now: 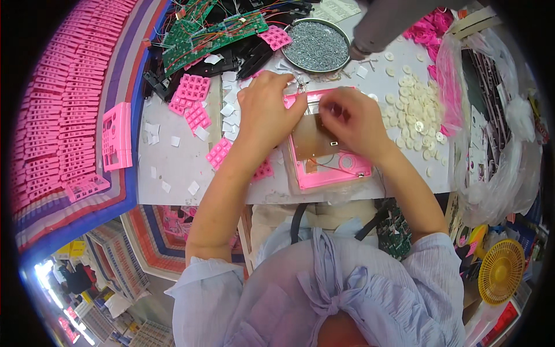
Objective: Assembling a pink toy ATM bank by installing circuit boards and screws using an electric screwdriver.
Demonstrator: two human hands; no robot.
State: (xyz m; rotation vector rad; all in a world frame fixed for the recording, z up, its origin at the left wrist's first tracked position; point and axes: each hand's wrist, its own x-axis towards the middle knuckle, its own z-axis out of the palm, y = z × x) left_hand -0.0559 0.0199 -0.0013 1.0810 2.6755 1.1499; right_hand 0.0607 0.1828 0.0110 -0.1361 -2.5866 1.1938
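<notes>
A pink plastic housing (300,173) lies on the table in front of me, with a brownish circuit board (306,139) inside it. My left hand (263,110) is closed at the housing's far left corner, its thumb and forefinger around a few thin wires (301,85). Over the far right part of the board, my right hand (355,124) curls its fingers together; whatever they hold is hidden. In the near end of the housing are a round pink ring (347,161) and an orange-red wire.
A round tin of small screws (317,45) stands beyond the housing, beside a grey tool (387,26). White round discs (413,107) are heaped at right. Pink keypads (193,89), green circuit boards (217,37) and pink housings (69,115) fill the left side.
</notes>
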